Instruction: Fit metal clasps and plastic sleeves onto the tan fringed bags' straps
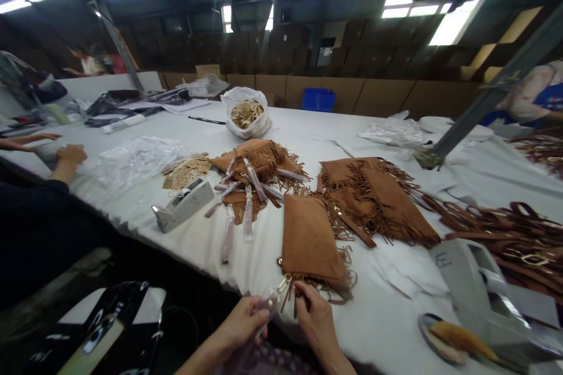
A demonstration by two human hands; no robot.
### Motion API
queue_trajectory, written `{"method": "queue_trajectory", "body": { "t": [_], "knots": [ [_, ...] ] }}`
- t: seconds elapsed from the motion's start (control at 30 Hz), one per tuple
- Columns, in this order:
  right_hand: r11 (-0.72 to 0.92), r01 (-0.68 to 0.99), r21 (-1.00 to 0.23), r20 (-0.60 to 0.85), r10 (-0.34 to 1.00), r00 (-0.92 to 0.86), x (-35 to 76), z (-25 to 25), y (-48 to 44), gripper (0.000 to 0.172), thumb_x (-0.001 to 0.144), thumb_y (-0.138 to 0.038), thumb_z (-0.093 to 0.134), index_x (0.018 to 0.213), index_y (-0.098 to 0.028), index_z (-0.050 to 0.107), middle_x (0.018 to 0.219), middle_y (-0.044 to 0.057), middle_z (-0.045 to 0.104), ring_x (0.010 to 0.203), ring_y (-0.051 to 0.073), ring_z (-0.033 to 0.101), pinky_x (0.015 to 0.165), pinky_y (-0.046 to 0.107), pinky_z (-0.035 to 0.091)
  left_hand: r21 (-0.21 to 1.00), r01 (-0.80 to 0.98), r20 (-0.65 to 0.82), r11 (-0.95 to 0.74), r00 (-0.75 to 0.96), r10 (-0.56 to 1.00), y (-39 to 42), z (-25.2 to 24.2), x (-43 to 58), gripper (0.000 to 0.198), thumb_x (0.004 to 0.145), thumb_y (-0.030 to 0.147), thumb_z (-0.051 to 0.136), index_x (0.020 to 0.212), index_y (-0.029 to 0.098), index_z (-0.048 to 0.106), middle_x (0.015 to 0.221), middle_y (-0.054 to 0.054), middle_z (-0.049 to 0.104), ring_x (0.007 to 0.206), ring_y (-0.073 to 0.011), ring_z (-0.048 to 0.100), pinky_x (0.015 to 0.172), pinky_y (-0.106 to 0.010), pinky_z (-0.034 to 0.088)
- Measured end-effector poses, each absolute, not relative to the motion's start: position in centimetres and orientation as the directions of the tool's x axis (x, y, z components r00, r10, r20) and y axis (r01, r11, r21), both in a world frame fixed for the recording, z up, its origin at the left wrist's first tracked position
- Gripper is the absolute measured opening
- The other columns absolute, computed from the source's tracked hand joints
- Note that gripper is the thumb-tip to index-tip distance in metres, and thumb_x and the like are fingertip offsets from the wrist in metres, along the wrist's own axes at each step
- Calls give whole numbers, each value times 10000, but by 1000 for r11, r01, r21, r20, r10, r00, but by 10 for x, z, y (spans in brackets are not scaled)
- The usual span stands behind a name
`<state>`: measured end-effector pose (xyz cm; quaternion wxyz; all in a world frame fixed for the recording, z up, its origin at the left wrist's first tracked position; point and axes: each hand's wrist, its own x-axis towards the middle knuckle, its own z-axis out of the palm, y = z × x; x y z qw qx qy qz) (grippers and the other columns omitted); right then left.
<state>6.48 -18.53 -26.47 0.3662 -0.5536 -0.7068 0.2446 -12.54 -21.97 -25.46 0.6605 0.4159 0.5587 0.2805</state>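
My left hand is closed on a pale wrapped strap piece at the table's near edge. My right hand pinches the fringe and zipper end of a tan suede fringed bag that lies flat just in front of me. A gold clasp hangs at the bag's near corner, between the two hands.
On the white table lie more fringed bags, a pile with wrapped straps, two tape dispensers, brown straps, a bag of tags. Another person's hands rest at left; a person sits at right.
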Motion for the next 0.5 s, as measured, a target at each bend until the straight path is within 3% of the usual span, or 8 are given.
{"method": "queue_trajectory", "body": {
  "t": [0.2,0.33,0.5],
  "knots": [
    [235,578,-782,200,972,-124,53,-254,-171,373,814,-160,413,1110,-179,640,1015,91,679,950,208,630,858,331,488,842,4,-521,540,267,811,-217,-239,-121,295,669,376,614,821,124,589,598,-13,641,465,-104,550,469,-203,376],
    [241,581,-778,177,970,-165,53,-251,-167,282,860,-255,451,1019,-215,680,872,67,672,830,193,639,762,294,490,838,-41,-504,544,323,801,-208,-229,-127,271,655,362,636,783,125,607,624,-20,654,473,-88,539,471,-189,359],
    [276,592,-757,175,959,-223,58,-246,-161,255,875,-276,450,904,-221,698,792,58,668,759,191,635,695,282,473,850,38,-499,526,378,780,-197,-228,-144,226,656,331,619,765,134,600,603,-4,633,436,-74,480,452,-189,305]
  ]
}}
